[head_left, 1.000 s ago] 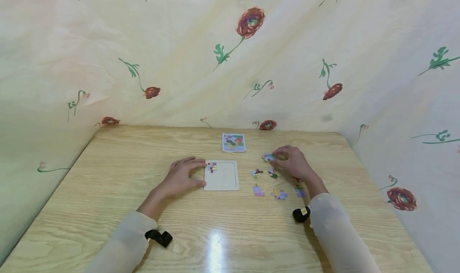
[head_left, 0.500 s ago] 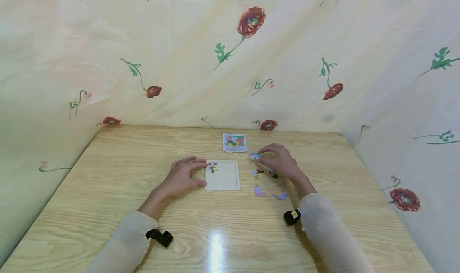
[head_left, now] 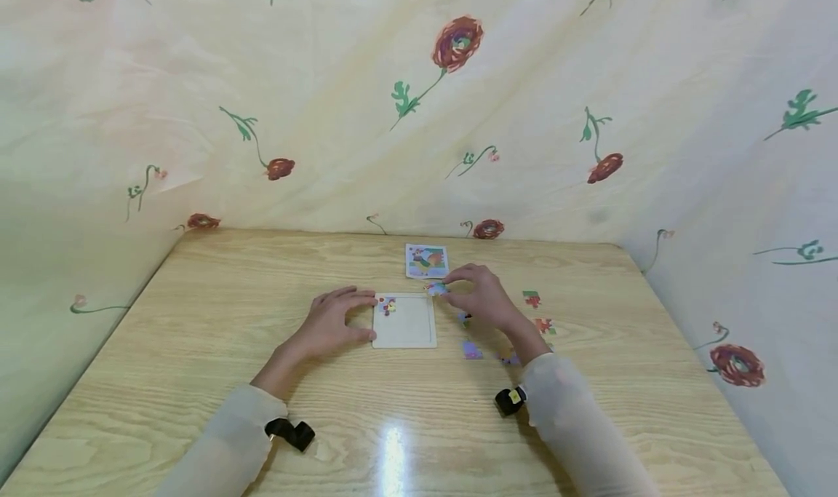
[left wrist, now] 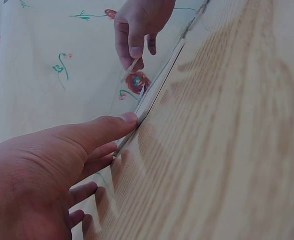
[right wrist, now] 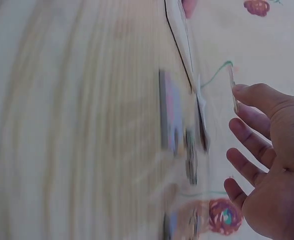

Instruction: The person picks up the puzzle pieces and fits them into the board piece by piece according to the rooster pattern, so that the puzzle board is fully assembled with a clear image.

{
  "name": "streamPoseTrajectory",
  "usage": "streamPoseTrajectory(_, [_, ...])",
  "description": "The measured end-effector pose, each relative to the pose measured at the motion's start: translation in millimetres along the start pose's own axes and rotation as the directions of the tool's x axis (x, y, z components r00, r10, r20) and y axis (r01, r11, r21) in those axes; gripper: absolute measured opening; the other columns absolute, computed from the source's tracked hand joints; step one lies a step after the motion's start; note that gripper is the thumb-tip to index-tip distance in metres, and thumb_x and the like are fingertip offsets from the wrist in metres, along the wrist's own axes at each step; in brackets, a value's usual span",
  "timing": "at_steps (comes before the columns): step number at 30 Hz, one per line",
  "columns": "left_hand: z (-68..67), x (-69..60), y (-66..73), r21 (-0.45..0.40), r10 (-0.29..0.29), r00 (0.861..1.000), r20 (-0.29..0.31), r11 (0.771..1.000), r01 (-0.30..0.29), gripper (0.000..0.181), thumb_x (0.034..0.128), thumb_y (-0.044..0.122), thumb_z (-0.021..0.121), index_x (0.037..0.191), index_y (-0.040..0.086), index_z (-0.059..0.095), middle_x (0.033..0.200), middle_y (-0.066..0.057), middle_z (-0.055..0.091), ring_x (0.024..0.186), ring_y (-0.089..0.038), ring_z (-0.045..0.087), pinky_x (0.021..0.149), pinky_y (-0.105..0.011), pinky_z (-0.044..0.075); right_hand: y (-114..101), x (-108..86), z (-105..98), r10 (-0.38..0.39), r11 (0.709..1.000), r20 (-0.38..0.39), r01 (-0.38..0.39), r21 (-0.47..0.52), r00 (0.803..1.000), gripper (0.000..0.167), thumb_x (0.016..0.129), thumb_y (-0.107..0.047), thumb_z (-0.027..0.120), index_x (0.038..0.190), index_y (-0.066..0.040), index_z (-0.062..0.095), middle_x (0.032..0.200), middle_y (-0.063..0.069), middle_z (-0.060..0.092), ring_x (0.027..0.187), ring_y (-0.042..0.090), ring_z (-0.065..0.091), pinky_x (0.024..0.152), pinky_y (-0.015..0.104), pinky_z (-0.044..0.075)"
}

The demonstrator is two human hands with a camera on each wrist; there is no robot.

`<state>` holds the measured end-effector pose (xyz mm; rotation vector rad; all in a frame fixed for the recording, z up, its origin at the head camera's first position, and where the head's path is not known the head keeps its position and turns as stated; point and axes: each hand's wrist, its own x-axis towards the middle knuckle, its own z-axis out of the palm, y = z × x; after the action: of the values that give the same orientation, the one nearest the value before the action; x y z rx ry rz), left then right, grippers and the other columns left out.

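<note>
A white square puzzle tray (head_left: 404,329) lies flat, one colourful jigsaw piece (head_left: 388,306) in its far left corner. My left hand (head_left: 337,319) rests at its left edge, thumb and fingertips touching the edge; in the left wrist view the thumb (left wrist: 112,128) lies straight against it. My right hand (head_left: 483,297) pinches another jigsaw piece (head_left: 435,289), blue with other colours, just above the tray's far right corner. In the right wrist view that piece (right wrist: 233,90) is seen edge-on between thumb and forefinger, raised off the table, the other fingers loosely bent.
A small picture card with a rooster (head_left: 426,261) lies behind the tray. Right of the tray, several loose pieces lie on the wooden table (head_left: 366,424), including a purple one (head_left: 471,350) and a red-green one (head_left: 532,298); the right arm partly covers some. Floral cloth (head_left: 327,118) hangs behind.
The right hand has moved left with its jigsaw piece, from among the loose pieces to the tray's far right corner. The left hand stays at the tray's edge.
</note>
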<state>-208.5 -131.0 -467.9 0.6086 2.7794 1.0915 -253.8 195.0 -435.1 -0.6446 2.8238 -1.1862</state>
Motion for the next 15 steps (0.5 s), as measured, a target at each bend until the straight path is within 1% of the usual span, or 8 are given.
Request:
streamPoseTrajectory(3, [0.1,-0.3,-0.5,-0.003,0.004,1.000,-0.003,1.000,-0.004,0.063,0.0866,0.039,0.082,0.144,0.023,0.062,0.158,0.004,0.052,0.158,-0.032,0.028,0.123,-0.066,0.012,-6,3.5,6,-0.010,1.000,0.003,0.010,0.011,1.000,0.025,0.092,-0.020,0.078,0.115,-0.009,0.077,0.129,0.013,0.069,0.128,0.038,0.054,0.109,0.062,0.045])
streamPoseTrajectory(7, [0.4,0.1,-1.3,-0.002,0.007,1.000,-0.004,1.000,-0.007,0.063,0.0866,0.039,0.082,0.144,0.024,0.062,0.158,0.004,0.052,0.157,-0.032,0.029,0.123,-0.067,0.012,-11,7.8,15,-0.001,1.000,0.017,0.000,0.028,1.000,0.024,0.092,-0.021,0.078,0.114,-0.011,0.077,0.131,0.011,0.068,0.129,0.038,0.053,0.109,0.061,0.046])
streamPoseTrajectory(12, [0.4,1.0,-1.7,0.002,0.007,1.000,-0.004,1.000,-0.007,0.063,0.0864,0.040,0.082,0.144,0.024,0.062,0.158,0.004,0.052,0.157,-0.033,0.029,0.123,-0.067,0.013,-17,12.2,23,0.003,1.000,0.037,-0.003,0.019,0.999,0.024,0.092,-0.021,0.079,0.114,-0.011,0.077,0.131,0.011,0.068,0.130,0.037,0.053,0.110,0.060,0.045])
streamPoseTrajectory(15, [0.1,1.6,-1.5,0.004,0.003,1.000,-0.002,1.000,-0.003,0.063,0.0863,0.040,0.082,0.144,0.024,0.062,0.158,0.004,0.052,0.158,-0.032,0.029,0.123,-0.067,0.013,-19,14.3,26,-0.012,1.000,0.054,0.011,0.016,0.998,0.024,0.092,-0.020,0.078,0.113,-0.010,0.077,0.128,0.011,0.069,0.127,0.036,0.056,0.109,0.058,0.046])
